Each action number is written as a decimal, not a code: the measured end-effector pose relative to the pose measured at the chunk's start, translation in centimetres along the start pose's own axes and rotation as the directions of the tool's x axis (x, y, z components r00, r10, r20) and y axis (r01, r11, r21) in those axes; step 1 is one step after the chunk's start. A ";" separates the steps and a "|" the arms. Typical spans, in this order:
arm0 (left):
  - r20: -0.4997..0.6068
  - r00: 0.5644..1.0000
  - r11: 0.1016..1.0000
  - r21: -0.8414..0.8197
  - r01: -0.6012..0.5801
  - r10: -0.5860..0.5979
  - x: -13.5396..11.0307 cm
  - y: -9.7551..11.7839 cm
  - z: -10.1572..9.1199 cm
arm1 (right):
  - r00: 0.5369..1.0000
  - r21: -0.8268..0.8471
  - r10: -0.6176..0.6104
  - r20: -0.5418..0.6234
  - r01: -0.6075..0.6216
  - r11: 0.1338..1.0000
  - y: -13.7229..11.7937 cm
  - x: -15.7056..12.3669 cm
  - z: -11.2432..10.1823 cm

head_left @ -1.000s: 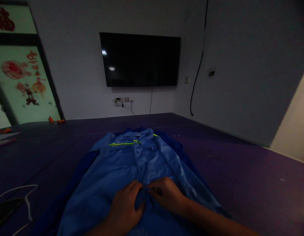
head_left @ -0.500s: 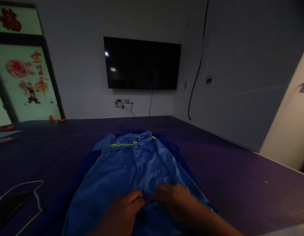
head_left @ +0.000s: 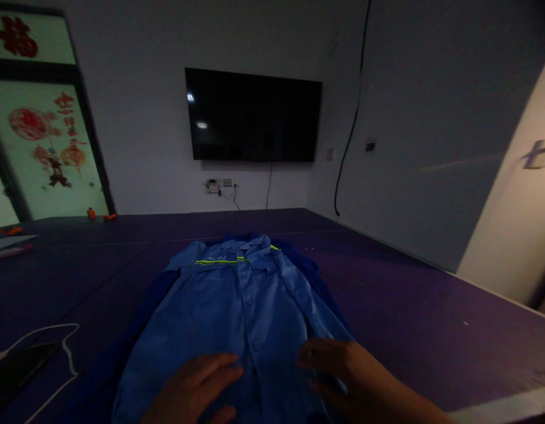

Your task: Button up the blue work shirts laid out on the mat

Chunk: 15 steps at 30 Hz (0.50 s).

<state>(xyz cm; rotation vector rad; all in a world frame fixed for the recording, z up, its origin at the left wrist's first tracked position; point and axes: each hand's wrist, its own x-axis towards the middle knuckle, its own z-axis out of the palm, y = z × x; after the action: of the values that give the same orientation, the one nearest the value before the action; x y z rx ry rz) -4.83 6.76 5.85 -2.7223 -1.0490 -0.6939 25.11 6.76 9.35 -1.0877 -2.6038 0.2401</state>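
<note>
A blue work jacket lies front up on the purple floor, its collar pointing away from me. Yellow-green stripes cross its chest, and a row of buttons runs down the middle. My left hand is over the lower left part of the jacket, fingers apart and holding nothing. Over the lower right part is my right hand, slightly blurred, its fingers apart near the sleeve. Whether either hand touches the cloth I cannot tell. Darker blue cloth shows at the jacket's sides.
A dark phone-like slab with a white cable lies at the lower left. The purple floor reaches to the walls. A black television hangs ahead, and a loose black cable dangles on the right wall.
Both hands have let go of the jacket's front near the button line and moved apart, the left one leftward and the right one rightward. The jacket's lower front now lies flatter.
</note>
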 end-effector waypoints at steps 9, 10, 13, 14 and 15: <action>-0.333 0.779 0.742 0.261 0.618 -0.531 11.5 -11.5 -2.4 | 0.900 0.064 0.321 -0.296 -0.317 0.946 12.0 12.6 -0.6; -0.356 0.755 0.716 0.264 0.647 -0.551 12.5 -12.9 -1.9 | 0.877 0.059 0.366 -0.310 -0.366 0.929 13.1 14.2 -0.4; -0.328 0.726 0.678 0.265 0.685 -0.605 14.8 -17.2 0.3 | 0.841 0.053 0.443 -0.310 -0.450 0.892 16.3 18.5 -0.1; -0.308 0.724 0.676 0.263 0.688 -0.617 15.4 -18.6 1.2 | 0.831 0.052 0.467 -0.303 -0.475 0.878 17.3 19.8 0.0; -0.277 0.734 0.685 0.264 0.679 -0.620 15.9 -20.0 2.2 | 0.817 0.051 0.494 -0.296 -0.503 0.863 18.3 21.0 0.1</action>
<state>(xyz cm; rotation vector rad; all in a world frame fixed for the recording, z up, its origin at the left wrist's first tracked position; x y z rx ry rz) -6.96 31.81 10.68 -1.9080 -1.9169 -0.7086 23.25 34.57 8.85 -1.6670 -2.0197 0.1335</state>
